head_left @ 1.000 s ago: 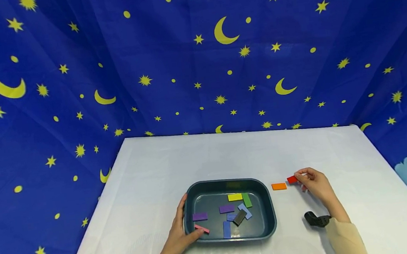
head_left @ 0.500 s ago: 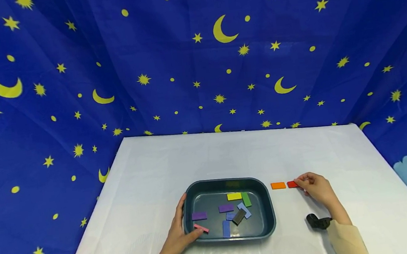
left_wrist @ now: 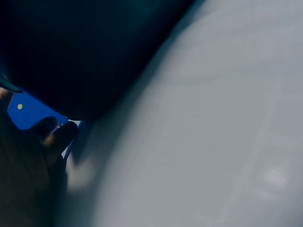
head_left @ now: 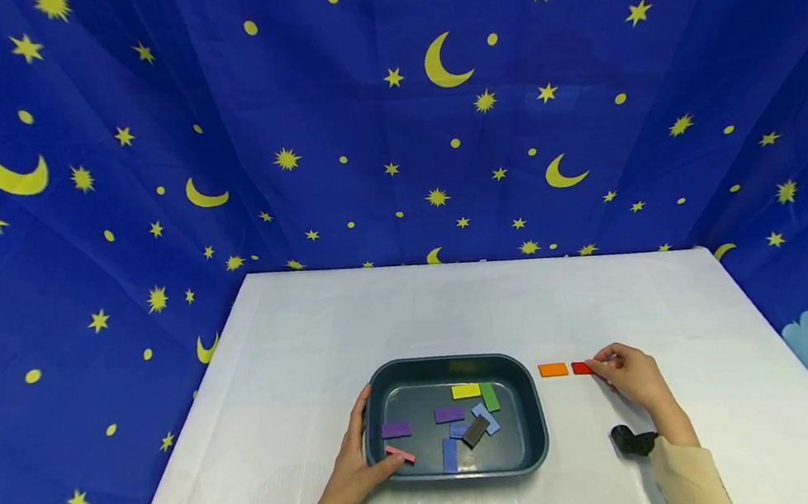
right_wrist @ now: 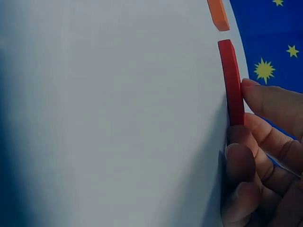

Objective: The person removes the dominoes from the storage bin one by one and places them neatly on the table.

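Observation:
A dark teal tub (head_left: 529, 404) sits on the white table with several coloured flat blocks in it. My left hand (head_left: 352, 478) grips its left end, thumb over the near rim beside a pink block (head_left: 397, 452) and fingers along the outer wall. To the right of the tub, an orange block (head_left: 553, 370) lies flat. Just right of that is a red block (head_left: 580, 367), pinched at its right end by my right hand (head_left: 633, 375). In the right wrist view the red block (right_wrist: 231, 80) lies on the table, in line with the orange one (right_wrist: 218, 14) across a small gap.
Inside the tub lie yellow (head_left: 466, 391), green (head_left: 490, 397), purple (head_left: 449, 415), blue (head_left: 450, 455) and dark grey (head_left: 475, 432) blocks. White tabletop (head_left: 411, 309) stretches behind it. A blue star-and-moon cloth (head_left: 358, 107) hangs around the table.
My right hand has lowered the red block from a tilted position onto the table, beside the orange block. The left hand and the tub have stayed put.

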`<state>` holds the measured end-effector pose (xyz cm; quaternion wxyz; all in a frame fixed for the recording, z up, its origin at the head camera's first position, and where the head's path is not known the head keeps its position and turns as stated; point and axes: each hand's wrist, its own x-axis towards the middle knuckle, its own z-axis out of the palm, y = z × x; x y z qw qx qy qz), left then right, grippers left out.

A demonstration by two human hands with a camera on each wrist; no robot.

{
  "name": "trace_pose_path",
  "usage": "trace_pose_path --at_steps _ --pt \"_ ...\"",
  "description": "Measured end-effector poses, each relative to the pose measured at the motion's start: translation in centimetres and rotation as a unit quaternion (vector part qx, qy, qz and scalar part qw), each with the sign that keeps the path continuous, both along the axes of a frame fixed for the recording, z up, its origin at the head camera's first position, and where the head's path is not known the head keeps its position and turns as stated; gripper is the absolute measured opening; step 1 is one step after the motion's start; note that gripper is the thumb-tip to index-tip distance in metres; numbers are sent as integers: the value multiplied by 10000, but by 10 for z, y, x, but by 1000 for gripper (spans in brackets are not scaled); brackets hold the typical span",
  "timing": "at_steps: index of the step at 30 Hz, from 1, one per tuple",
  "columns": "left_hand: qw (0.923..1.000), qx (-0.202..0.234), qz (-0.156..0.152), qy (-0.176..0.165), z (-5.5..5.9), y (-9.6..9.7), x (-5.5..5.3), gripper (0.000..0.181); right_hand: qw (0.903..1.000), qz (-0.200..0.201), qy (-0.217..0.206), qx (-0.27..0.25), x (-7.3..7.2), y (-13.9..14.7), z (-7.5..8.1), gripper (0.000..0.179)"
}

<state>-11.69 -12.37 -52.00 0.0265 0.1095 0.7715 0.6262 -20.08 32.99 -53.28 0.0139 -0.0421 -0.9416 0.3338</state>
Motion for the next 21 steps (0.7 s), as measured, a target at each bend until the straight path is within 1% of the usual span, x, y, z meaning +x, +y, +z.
trace_pose_path --at_steps 4,8,10,15,16,18,21 --pt "10000 -6 -25 -35 1 0 1 101 10000 -10 -45 55 0 1 -1 26" --pt "9999 31 -105 42 -2 -1 0 101 9999 -43 -78 68 0 1 -2 30" --pt "9999 61 -117 83 -9 -1 -2 101 9999 -44 -91 38 1 1 -1 32" --pt "9999 59 -81 107 -32 -5 -8 103 9999 -6 -170 5 1 1 0 35" --pt "9999 50 -75 114 -35 -5 -9 104 9998 14 -187 36 1 1 1 35" --pt "9998 85 -84 136 -39 -6 -10 104 9996 50 -200 183 1 0 3 35" --pt "9996 202 -97 180 -41 -7 -10 105 9977 63 -254 628 1 -3 10 34"
